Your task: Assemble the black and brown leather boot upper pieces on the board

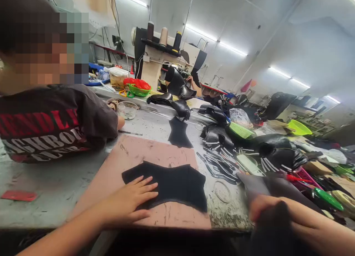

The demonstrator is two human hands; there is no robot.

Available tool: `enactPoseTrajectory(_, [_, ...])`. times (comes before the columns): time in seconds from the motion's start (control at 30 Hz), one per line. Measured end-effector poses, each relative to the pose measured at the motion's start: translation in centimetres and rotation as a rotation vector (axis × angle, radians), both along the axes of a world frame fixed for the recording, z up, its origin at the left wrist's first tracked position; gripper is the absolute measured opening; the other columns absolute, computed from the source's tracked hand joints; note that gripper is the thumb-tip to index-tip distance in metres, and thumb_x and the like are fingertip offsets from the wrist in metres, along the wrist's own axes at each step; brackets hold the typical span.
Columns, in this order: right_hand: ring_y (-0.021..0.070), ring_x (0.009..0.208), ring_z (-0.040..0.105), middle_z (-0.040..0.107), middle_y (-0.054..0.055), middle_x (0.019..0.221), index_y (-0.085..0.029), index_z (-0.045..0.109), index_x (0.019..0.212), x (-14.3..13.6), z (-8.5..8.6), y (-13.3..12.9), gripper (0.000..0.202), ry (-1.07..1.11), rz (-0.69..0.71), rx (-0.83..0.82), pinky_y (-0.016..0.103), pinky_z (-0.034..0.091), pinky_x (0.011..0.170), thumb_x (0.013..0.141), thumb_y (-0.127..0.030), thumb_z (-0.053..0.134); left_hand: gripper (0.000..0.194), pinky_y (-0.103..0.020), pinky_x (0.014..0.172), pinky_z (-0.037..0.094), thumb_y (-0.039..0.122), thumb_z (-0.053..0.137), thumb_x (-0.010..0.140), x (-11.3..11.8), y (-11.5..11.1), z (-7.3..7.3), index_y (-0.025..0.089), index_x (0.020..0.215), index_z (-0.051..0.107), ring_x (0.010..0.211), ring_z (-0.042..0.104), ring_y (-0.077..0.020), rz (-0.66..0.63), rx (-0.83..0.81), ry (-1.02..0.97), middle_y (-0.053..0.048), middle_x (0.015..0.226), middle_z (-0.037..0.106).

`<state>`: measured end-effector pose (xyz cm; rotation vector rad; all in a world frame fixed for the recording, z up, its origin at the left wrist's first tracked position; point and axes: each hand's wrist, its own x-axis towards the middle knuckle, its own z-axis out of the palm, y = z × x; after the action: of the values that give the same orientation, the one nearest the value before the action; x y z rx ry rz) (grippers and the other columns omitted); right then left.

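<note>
A black cut panel (174,184) with curved edges lies flat on a pink mat (111,182). My left hand (138,197) rests on the panel's left part, fingers spread and palm down. At the lower right, my right hand (263,206) is closed and smeared by motion. A dark piece of material (273,230) hangs from it, its outline too blurred to tell. Just behind that hand lies a dark grey sheet (277,185). A smaller black panel (180,133) lies at the mat's far edge.
Dark strips (219,163) and a clear ring (222,191) lie right of the mat. Beyond are black leather pieces (219,136) and a green basket (240,130). A co-worker (55,123) sits at left. A sewing machine (155,60) with thread cones stands at the back.
</note>
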<state>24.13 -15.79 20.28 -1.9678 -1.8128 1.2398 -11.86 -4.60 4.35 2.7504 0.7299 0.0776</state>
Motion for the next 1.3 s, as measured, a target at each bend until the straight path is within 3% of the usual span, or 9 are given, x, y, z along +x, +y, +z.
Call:
enactPoseTrajectory(0.1, [0.0254, 0.100, 0.060, 0.069, 0.005, 0.100, -0.022, 0.069, 0.099, -4.8, -0.4, 3.6, 0.032, 0.006, 0.323, -0.156, 0.034, 0.043, 0.093, 0.085, -0.039, 0.047, 0.038, -0.047, 0.105, 0.039, 0.033, 0.053, 0.086, -0.3, -0.8, -0.7, 0.023, 0.122, 0.056, 0.127, 0.044, -0.0280, 0.084, 0.053, -0.140, -0.007, 0.135, 0.051])
enactPoseTrajectory(0.23, [0.0163, 0.093, 0.061, 0.068, 0.000, 0.100, -0.020, 0.066, 0.108, -10.5, -5.7, 6.5, 0.027, 0.053, 0.737, -0.349, 0.022, 0.045, 0.081, 0.085, -0.018, 0.051, 0.045, -0.033, 0.091, 0.051, 0.025, 0.050, 0.087, 0.2, -4.4, -2.8, 0.019, 0.131, 0.044, 0.114, 0.057, -0.0216, 0.223, 0.203, -0.482, -0.013, 0.129, 0.056])
enactPoseTrajectory(0.37, [0.0153, 0.073, 0.061, 0.068, 0.001, 0.082, -0.019, 0.067, 0.101, -14.4, -9.9, 6.7, 0.022, -0.185, 0.947, -0.339, 0.019, 0.039, 0.055, 0.082, -0.030, 0.063, 0.036, -0.016, 0.072, 0.051, 0.010, 0.037, 0.089, -0.1, -8.2, -3.3, 0.023, 0.113, 0.060, 0.080, 0.066, -0.0116, 0.133, 0.154, -0.653, -0.004, 0.093, 0.072])
enactPoseTrajectory(0.5, [0.0192, 0.068, 0.062, 0.069, 0.004, 0.075, -0.020, 0.068, 0.094, -15.6, -10.6, 5.8, 0.030, -0.335, 0.981, -0.134, 0.023, 0.034, 0.051, 0.084, -0.046, 0.057, 0.037, -0.013, 0.069, 0.047, 0.009, 0.037, 0.088, -1.7, -10.1, -1.5, 0.027, 0.103, 0.067, 0.070, 0.064, -0.0096, 0.225, 0.212, -0.634, 0.003, 0.085, 0.073])
enactPoseTrajectory(0.63, [0.0190, 0.073, 0.063, 0.069, 0.004, 0.080, -0.020, 0.066, 0.092, -15.5, -10.7, 5.9, 0.023, -0.360, 0.904, 0.059, 0.024, 0.038, 0.058, 0.086, -0.040, 0.056, 0.036, -0.011, 0.067, 0.045, 0.011, 0.032, 0.093, -2.5, -10.0, -0.3, 0.022, 0.096, 0.067, 0.063, 0.061, -0.0070, 0.240, 0.225, -0.675, 0.004, 0.078, 0.073])
enactPoseTrajectory(0.77, [0.0150, 0.073, 0.062, 0.065, 0.003, 0.091, -0.020, 0.063, 0.090, -15.2, -11.7, 7.3, 0.015, -0.391, 0.859, 0.209, 0.023, 0.040, 0.061, 0.090, -0.031, 0.053, 0.032, -0.023, 0.070, 0.048, 0.007, 0.034, 0.092, -2.0, -9.6, -2.1, 0.013, 0.091, 0.066, 0.073, 0.062, -0.0128, 0.203, 0.422, -0.756, -0.004, 0.082, 0.072])
enactPoseTrajectory(0.9, [0.0118, 0.069, 0.060, 0.061, 0.000, 0.095, -0.020, 0.061, 0.086, -14.8, -13.2, 8.3, 0.011, -0.335, 0.855, 0.233, 0.021, 0.041, 0.061, 0.089, -0.029, 0.054, 0.027, -0.029, 0.068, 0.047, 0.006, 0.042, 0.089, -1.6, -9.7, -3.6, 0.011, 0.088, 0.068, 0.073, 0.061, -0.0146, 0.154, 0.540, -0.650, -0.005, 0.085, 0.072])
enactPoseTrajectory(1.1, [0.0098, 0.063, 0.056, 0.059, -0.001, 0.089, -0.020, 0.059, 0.081, -14.5, -14.5, 8.5, 0.011, -0.260, 0.844, 0.256, 0.020, 0.040, 0.058, 0.089, -0.025, 0.054, 0.034, -0.026, 0.077, 0.045, 0.009, 0.037, 0.093, -1.2, -10.4, -3.2, 0.015, 0.085, 0.069, 0.092, 0.062, -0.0122, 0.219, 0.580, -0.596, 0.000, 0.085, 0.074])
enactPoseTrajectory(1.3, [0.0093, 0.060, 0.054, 0.057, -0.001, 0.085, -0.020, 0.058, 0.079, -14.6, -14.7, 8.3, 0.012, -0.239, 0.823, 0.271, 0.020, 0.039, 0.056, 0.089, -0.024, 0.053, 0.033, -0.029, 0.081, 0.044, 0.009, 0.038, 0.093, -1.3, -10.4, -3.7, 0.014, 0.086, 0.069, 0.096, 0.063, -0.0141, 0.245, 0.561, -0.588, -0.002, 0.088, 0.074])
